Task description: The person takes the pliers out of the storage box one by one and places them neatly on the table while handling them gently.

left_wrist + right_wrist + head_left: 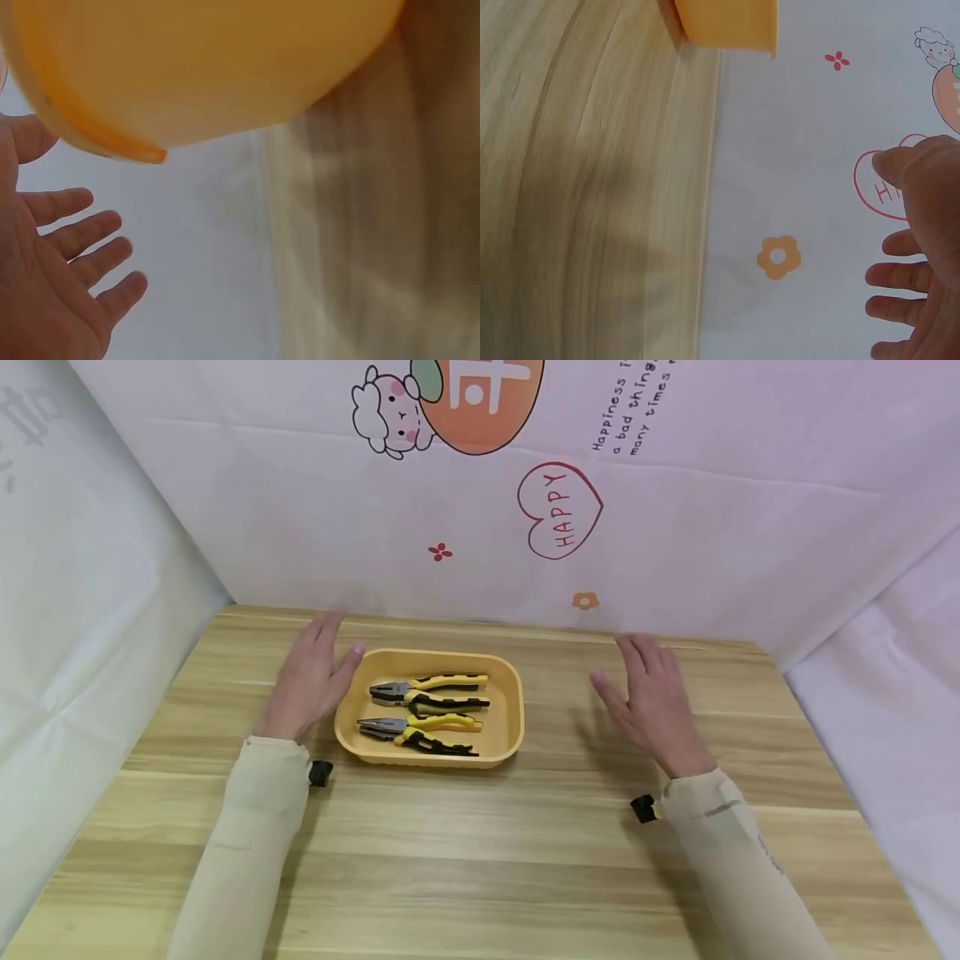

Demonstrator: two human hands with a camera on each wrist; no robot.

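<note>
Yellow and probably moulded plastic, the shallow tray [504,717] sits on the wooden table [465,852] between the two hands, nearer the left one. Inside it, side by side, lie blunt-nosed pliers [405,689] and, closer to the person, long-nosed pliers [400,725]; both have metal heads toward the left and black-and-yellow handles toward the right. By its look, the tray should be light and stiff, its smooth walls a little slippery — the rim at the two short ends seems the surest hold, kept level so the contents don't slide. The pliers look dense and hard to damage, best taken by the handles.

The left hand [303,681] is at the tray's left end, fingers straight and parted, thumb by the rim; whether it touches, I cannot tell. Well apart from the tray, the right hand [655,706] has its fingers loosely extended, thumb held away, nothing in its grasp. Pale sleeves [258,827] cover both forearms. Beyond the table hangs a white printed cloth [495,589].
</note>
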